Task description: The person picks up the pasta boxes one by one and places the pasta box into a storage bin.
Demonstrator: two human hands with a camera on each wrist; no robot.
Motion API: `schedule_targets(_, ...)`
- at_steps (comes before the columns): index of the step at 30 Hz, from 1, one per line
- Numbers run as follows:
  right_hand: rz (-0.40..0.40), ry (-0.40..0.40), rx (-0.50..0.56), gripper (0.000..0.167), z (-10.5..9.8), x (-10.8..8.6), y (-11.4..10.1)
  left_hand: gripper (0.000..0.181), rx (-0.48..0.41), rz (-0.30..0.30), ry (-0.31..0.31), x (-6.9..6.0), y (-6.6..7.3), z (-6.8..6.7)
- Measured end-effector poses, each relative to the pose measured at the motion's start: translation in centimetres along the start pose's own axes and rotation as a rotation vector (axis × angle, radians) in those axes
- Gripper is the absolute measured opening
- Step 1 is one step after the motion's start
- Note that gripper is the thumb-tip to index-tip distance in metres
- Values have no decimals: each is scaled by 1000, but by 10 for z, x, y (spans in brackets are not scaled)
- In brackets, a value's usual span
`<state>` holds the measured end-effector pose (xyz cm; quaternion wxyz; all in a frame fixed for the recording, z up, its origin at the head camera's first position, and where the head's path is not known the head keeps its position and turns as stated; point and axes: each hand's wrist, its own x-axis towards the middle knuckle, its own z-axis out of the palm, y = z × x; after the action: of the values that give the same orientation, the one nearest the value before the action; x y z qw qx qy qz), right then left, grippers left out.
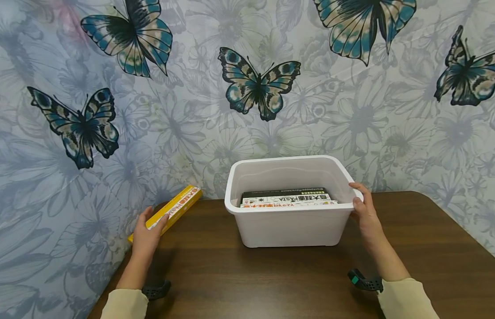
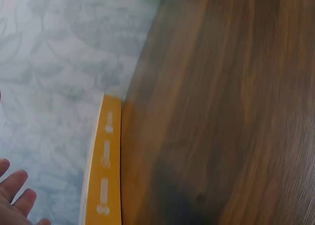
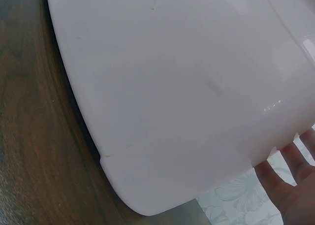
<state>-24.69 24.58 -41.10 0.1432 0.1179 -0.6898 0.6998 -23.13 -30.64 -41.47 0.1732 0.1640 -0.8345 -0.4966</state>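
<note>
A long yellow box (image 1: 182,204) with a white printed strip lies at the table's left edge. My left hand (image 1: 145,237) is over its near end, thumb and fingers on opposite sides. In the left wrist view the fingers (image 2: 15,190) are spread, with a gap between them and the yellow box (image 2: 106,161). My right hand (image 1: 368,217) grips the right rim of a white plastic bin (image 1: 291,228). In the right wrist view its fingers (image 3: 275,183) reach the side of the bin (image 3: 172,97). Printed pasta boxes (image 1: 287,199), one with a black edge, lie inside.
The brown wooden table (image 1: 215,283) reaches back to a wall (image 1: 199,146) covered in flowers and butterflies. Its left edge runs beside the yellow box. Dark bands (image 1: 364,281) are on both wrists.
</note>
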Motion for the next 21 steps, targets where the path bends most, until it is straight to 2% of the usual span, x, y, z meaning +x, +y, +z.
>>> schedule_targets(4,-1,-3,-8,47,-1,1,2,86,52,-46,36,5,-8,-7)
schedule_targets(9,-8,-8,-11,48,-1,1,2,85,59,-76,83,8,-16,-11)
schedule_targets(13,-14,-4,8,48,0,0,1,83,97,-90,111,8,-22,-12)
schedule_targets(17,-18,0,14,48,0,0,0,82,112,-98,110,9,-28,-15)
schedule_targets(21,-22,5,4,48,0,0,1,83,72,-103,88,10,-34,-17)
